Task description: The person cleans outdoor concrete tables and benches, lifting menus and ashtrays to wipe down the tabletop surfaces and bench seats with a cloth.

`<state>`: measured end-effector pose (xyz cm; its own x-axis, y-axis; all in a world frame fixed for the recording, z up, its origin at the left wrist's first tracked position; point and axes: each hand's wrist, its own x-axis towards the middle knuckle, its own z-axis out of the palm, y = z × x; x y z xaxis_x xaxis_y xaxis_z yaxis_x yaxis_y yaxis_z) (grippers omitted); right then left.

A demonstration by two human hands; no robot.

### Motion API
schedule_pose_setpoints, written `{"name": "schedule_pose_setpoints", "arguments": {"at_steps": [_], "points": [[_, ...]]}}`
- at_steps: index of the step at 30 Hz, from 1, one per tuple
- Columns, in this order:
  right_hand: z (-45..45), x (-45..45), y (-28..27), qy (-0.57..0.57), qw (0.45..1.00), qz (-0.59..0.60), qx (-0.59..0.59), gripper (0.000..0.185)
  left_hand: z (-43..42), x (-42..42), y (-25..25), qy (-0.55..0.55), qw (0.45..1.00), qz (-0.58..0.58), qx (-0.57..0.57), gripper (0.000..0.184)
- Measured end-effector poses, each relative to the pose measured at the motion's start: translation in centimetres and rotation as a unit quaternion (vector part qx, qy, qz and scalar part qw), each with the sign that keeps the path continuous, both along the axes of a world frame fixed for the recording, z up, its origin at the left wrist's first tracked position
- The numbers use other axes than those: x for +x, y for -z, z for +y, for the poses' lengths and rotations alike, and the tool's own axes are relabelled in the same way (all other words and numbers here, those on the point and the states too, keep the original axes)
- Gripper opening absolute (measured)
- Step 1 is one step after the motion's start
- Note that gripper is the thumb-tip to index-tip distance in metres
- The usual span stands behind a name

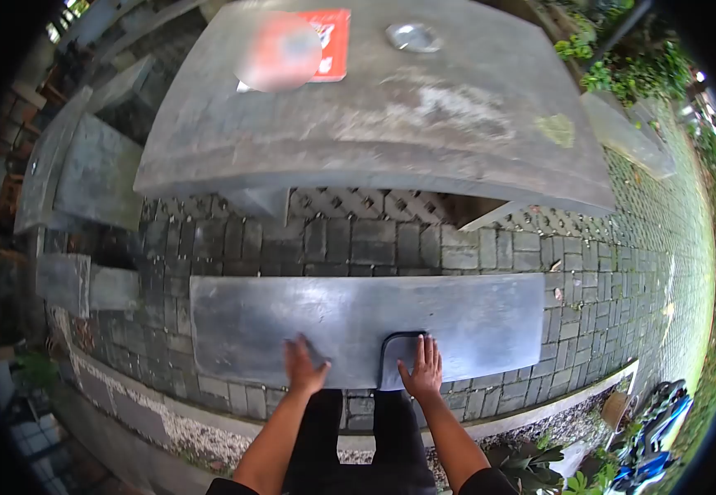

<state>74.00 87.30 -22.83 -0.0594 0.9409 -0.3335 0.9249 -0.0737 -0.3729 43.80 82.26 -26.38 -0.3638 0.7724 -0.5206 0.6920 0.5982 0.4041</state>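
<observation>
A long smooth grey bench (251,313) stands right in front of my legs. My left hand (305,366) is over its left-middle part, thumb out to the side and fingers apart, slightly smeared by motion; it holds nothing. Whether its palm touches the bench, I cannot tell. My right hand (423,368) lies flat, fingers stretched forward, on the right side of a thin grey piece with a rounded corner and black edging (396,353). That piece lies flat near the bench's front edge; its kind is unclear, and my hand covers part of it.
Beyond the bench is a large grey stone table (308,157) with a red printed item (335,45), partly blurred, and a round shiny dish (413,36). Paving bricks (325,243) cover the ground. Another stone table (98,173) stands at left. Plants and blue objects (651,437) are at lower right.
</observation>
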Motion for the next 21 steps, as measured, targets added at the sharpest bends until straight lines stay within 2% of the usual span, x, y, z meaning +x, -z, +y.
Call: {"name": "schedule_pose_setpoints", "arguments": {"at_steps": [1,2,3,5,6,7,9,11,13,16,18,19,21], "points": [[-0.3,-0.9,1.4,-0.039,0.997,-0.064,0.014,0.091,0.1,-2.4,-1.3,-0.064,0.993,0.069,-0.074,0.133],[-0.1,-1.1,2.7,-0.028,0.997,-0.070,0.004,0.091,0.3,-5.1,-2.9,-0.186,0.970,0.051,-0.145,0.145],[0.7,-1.2,3.7,-0.015,0.996,-0.079,0.043,0.089,0.5,-7.6,-3.6,-0.304,0.927,0.032,-0.215,0.159],[4.6,-2.1,4.0,0.032,0.980,-0.193,0.042,0.081,-0.9,-11.1,-0.9,-0.333,0.905,0.003,-0.265,0.170],[6.8,-2.8,3.7,0.046,0.968,-0.238,0.058,0.074,-0.6,-11.7,-1.1,-0.314,0.900,-0.039,-0.300,0.172],[8.2,-3.1,4.4,0.062,0.966,-0.223,0.116,0.070,-0.5,-12.0,-1.4,-0.324,0.893,-0.042,-0.309,0.172],[9.9,-4.7,5.7,0.073,0.981,-0.122,0.131,0.071,-0.3,-11.9,-1.9,-0.306,0.890,-0.068,-0.330,0.170],[10.8,-8.8,5.3,0.014,0.979,-0.146,0.144,0.081,-0.3,-12.0,-1.9,-0.318,0.883,-0.096,-0.333,0.171],[11.5,-14.7,5.0,-0.039,0.977,-0.150,0.148,0.089,-0.2,-11.9,-1.7,-0.284,0.877,-0.118,-0.370,0.171],[12.2,-26.1,4.7,-0.107,0.980,-0.093,0.140,0.092,-0.3,-11.5,-1.9,-0.265,0.880,-0.131,-0.371,0.170],[11.5,-34.6,4.5,-0.158,0.977,-0.065,0.124,0.092,0.2,-11.5,-2.3,-0.280,0.873,-0.147,-0.371,0.170],[11.0,-38.7,4.2,-0.188,0.976,-0.073,0.089,0.093,0.7,-11.2,-2.7,-0.316,0.860,-0.145,-0.373,0.164],[9.6,-46.3,4.2,-0.224,0.970,-0.039,0.082,0.086,0.7,-11.0,-2.4,-0.329,0.849,-0.163,-0.380,0.161]]}}
